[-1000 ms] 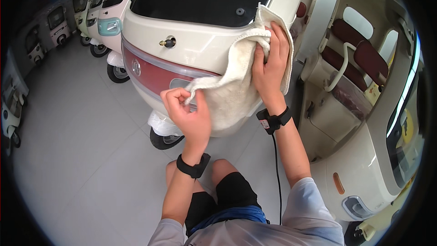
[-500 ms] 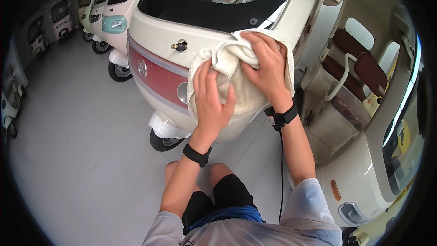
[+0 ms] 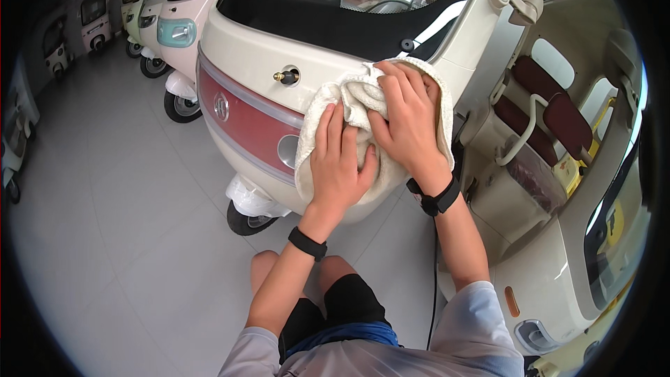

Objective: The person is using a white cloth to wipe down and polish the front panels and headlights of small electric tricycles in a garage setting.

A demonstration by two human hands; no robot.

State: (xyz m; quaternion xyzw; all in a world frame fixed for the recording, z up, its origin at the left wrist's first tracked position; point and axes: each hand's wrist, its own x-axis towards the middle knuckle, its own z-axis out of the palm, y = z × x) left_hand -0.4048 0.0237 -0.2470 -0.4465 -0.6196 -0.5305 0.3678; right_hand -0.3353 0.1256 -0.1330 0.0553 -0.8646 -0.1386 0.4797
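Note:
A cream towel [image 3: 354, 94] lies bunched over the right front corner of a cream three-wheeled vehicle [image 3: 251, 45] with a red front band [image 3: 255, 115]. Its upper part is gathered into folds, while the rest hangs over the curved panel. My left hand [image 3: 338, 164] rests on the towel's left part, fingers stretched out and thumb spread to the side. Curled over the folds at the upper right, my right hand [image 3: 412, 119] grips the cloth. Beside the towel's left edge shows a round lamp [image 3: 287, 151], partly covered.
A brass-tipped fitting [image 3: 285, 77] sticks out of the front panel. The side mirror [image 3: 520, 0] juts out above right. Close on the right stands another cream vehicle [image 3: 537, 276] with dark red seats. A black cable [image 3: 434, 286] hangs by my right arm. More vehicles line the left back.
Both hands and the towel have shifted slightly right and down in the picture. My left hand has come closer to my right one. The vehicle also sits a little differently in view.

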